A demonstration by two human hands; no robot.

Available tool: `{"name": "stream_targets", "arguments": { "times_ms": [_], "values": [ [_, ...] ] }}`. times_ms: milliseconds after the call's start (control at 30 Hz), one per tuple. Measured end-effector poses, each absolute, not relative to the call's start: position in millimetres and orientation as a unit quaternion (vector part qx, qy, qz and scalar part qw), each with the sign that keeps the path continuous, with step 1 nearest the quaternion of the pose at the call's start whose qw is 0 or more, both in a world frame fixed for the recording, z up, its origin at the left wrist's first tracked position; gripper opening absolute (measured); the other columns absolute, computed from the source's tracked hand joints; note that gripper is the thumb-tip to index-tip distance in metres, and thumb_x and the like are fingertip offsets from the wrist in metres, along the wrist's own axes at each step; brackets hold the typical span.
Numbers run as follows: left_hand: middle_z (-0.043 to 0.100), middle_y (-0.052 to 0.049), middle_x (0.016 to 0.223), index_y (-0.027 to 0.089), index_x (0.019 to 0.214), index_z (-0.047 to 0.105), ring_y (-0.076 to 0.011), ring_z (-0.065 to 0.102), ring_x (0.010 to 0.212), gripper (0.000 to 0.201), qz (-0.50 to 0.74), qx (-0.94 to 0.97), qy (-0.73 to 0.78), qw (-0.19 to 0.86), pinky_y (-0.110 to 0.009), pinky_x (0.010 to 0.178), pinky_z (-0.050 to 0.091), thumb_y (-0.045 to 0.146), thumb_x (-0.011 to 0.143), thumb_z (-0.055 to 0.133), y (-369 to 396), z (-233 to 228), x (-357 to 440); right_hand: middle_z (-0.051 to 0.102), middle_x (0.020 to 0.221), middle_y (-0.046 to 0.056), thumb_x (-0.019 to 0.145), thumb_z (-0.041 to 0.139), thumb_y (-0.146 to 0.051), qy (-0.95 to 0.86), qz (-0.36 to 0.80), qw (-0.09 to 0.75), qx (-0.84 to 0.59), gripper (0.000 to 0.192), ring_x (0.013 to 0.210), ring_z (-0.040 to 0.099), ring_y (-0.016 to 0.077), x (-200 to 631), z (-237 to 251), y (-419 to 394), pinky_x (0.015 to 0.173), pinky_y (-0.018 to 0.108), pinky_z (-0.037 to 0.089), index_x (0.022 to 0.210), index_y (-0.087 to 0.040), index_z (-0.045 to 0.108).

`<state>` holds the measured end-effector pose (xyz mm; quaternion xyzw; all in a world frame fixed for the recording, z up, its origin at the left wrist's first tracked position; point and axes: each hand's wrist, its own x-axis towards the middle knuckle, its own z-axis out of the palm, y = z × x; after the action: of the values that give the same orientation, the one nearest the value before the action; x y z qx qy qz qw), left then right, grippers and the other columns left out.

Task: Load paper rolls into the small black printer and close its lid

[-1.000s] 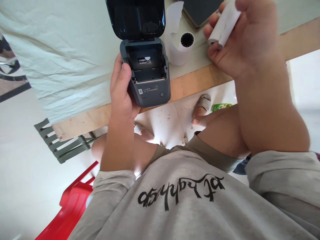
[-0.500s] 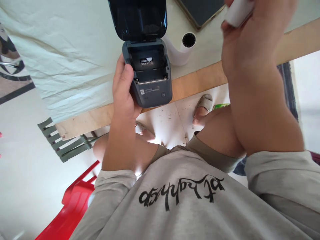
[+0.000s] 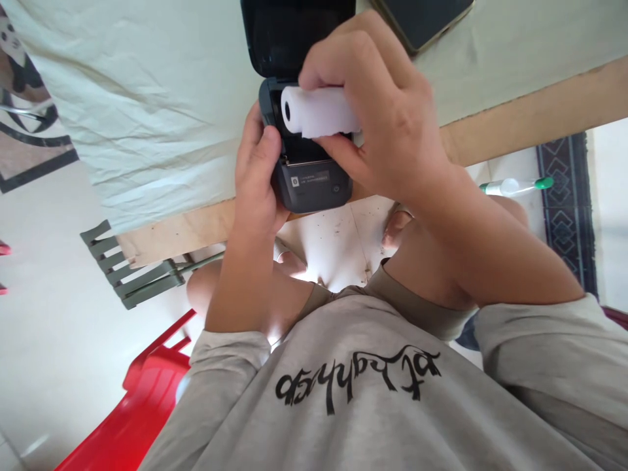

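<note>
Roll and bay: the white paper roll (image 3: 318, 111) sits right over the open bay of the small dark printer (image 3: 310, 171), touching or just above its rim; I can't tell whether it is seated yet.
Long axis: the roll lies crosswise, its hollow end facing the left side of the printer, lined up with the width of the bay.
Right hand: the right hand (image 3: 387, 124) comes in from the right and above, fingers over the top of the roll and thumb under it, pinching it firmly.
Left hand: the left hand (image 3: 255, 180) is wrapped round the printer's left side, thumb up on the edge by the bay, holding the body steady at the near edge of the desk.
Nearer hand: the right one has the roll; the left touches only the printer.
Lid: the printer lid (image 3: 294, 33) stands open, tipped back toward the far side, clear of the roll.
In the way: the left thumb sits close to the roll's hollow end; nothing else crowds the bay.
Desk: a pale cloth (image 3: 147, 98) covers the desk (image 3: 540, 111), leaving a bare wooden strip along the near edge.
Around: a dark flat device (image 3: 426, 19) lies beyond the right hand, toward the far edge; a red chair (image 3: 142, 405) and a grey slatted one (image 3: 132, 275) stand on the floor to the left.
</note>
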<state>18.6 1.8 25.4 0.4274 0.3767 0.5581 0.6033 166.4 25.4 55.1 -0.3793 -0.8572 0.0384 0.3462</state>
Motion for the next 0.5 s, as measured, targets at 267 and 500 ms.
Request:
{"name": "stream_targets", "arguments": {
  "times_ms": [267,500],
  "values": [
    [0.060,-0.003,0.102,0.031,0.090,0.063,-0.0286,0.051,0.113,0.024,0.540,0.456,0.409,0.577,-0.043,0.097,0.040,0.047,0.084,0.046,4.4,24.9,18.2,0.059,0.099,0.001,0.076,0.045,-0.013,-0.869,0.072,0.266,-0.411,0.019,0.098,0.060,0.0183,167.7,47.7,32.3,0.079,0.033,0.045,0.093,-0.018,0.052],
    [0.061,-0.001,0.100,0.031,0.096,0.061,-0.0278,0.051,0.115,0.021,0.550,0.429,0.388,0.602,-0.040,0.097,0.040,0.044,0.082,0.054,1.9,26.7,19.0,0.060,0.094,0.001,0.085,0.039,-0.022,-0.868,0.062,0.265,-0.415,0.013,0.091,0.057,0.0179,170.2,51.3,31.6,0.079,0.035,0.044,0.084,-0.020,0.051]
  ]
}}
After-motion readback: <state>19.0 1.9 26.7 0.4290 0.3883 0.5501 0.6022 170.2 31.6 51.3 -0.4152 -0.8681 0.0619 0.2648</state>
